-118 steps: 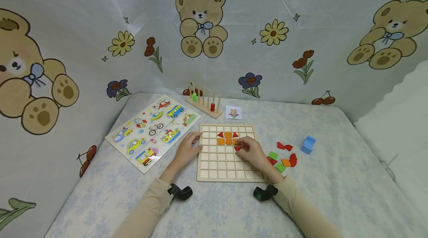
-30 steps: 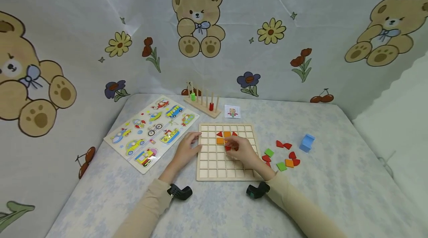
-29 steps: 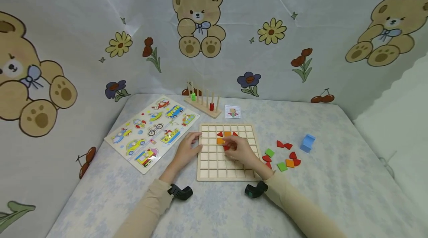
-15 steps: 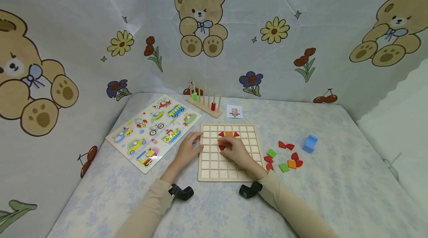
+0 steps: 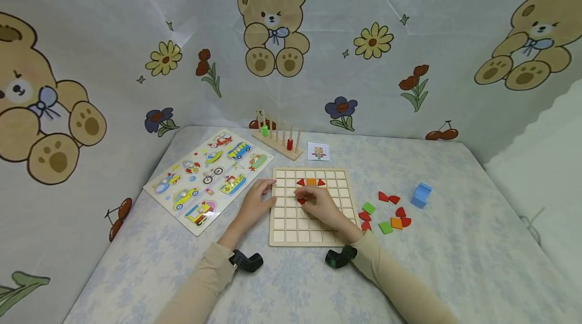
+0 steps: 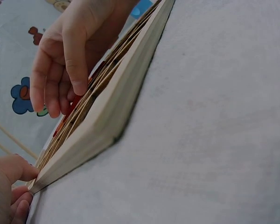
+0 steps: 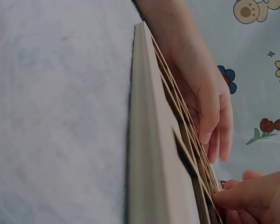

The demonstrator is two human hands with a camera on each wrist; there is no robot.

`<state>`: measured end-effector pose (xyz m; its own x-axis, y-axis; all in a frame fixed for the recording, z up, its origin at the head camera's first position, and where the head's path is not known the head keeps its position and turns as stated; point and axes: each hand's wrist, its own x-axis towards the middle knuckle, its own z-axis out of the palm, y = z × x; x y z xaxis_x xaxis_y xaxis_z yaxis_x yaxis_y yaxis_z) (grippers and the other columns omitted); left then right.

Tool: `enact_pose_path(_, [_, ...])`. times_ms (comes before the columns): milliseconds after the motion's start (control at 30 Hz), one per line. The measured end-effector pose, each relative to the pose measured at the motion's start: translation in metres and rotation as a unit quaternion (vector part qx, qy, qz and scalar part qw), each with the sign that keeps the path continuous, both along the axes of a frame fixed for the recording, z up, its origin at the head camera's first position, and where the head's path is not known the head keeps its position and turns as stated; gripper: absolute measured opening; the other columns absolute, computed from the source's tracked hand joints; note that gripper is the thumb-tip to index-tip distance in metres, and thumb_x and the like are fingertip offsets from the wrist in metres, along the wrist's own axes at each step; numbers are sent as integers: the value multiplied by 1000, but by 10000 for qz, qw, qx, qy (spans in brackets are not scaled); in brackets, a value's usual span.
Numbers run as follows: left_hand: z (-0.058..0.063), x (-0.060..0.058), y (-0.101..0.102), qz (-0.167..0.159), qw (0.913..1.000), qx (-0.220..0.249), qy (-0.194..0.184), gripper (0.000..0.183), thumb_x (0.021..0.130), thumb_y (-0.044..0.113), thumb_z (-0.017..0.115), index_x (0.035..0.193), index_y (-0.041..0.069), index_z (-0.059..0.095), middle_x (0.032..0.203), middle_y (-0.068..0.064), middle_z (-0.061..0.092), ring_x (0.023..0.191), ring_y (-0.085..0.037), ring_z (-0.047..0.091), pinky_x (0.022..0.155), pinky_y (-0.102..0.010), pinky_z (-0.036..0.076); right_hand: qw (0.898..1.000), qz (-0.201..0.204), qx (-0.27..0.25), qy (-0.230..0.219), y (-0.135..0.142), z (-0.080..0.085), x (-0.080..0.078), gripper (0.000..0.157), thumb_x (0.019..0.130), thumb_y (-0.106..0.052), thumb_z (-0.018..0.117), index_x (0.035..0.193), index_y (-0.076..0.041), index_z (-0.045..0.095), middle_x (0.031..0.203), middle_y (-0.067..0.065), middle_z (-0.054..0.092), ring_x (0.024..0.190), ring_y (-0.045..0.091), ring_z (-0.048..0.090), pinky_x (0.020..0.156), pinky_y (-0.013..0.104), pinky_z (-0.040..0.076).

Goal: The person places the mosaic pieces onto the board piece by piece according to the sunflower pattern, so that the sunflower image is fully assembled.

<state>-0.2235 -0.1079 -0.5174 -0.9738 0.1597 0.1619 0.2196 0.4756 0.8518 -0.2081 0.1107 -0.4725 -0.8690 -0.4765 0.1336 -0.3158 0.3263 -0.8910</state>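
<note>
At gridded board (image 5: 291, 236), red piece (image 5: 301, 201) between thumb and fingers of right hand (image 5: 322, 207); cannot tell whether pinched.

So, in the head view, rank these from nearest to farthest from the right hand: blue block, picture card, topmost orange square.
1. Topmost orange square: on the grid board, just beyond the right hand.
2. Picture card: beyond the grid board.
3. Blue block: to the right.
</note>
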Motion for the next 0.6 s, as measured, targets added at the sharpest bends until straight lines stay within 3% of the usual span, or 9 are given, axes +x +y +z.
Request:
enact_pose_path(67, [1,0,0,-14,10000,15,-2,45,86,7,65,130,7,56,125,-9,56,112,-24,54,99,-40,47,9999,53,-58,-83,-1,10,4,35,83,16,54,119,15,55,114,33,61,107,45,58,92,56,48])
enact_pose_path(467, [2,2,1,-39,10000,35,56,44,86,7,66,129,5,56,125,-11,56,111,-24,54,99,-40,48,9999,-111,-84,-39,1,9,4,34,84,17,53,117,15,57,111,33,62,104,46,58,91,57,48])
enact_pose_path(600, [1,1,1,10,10000,-21,84,44,86,8,65,129,7,56,124,-9,57,110,-22,55,98,-40,48,9994,-352,14,-21,6,-4,-3,30,86,9,58,116,8,61,110,26,65,102,39,61,89,45,52])
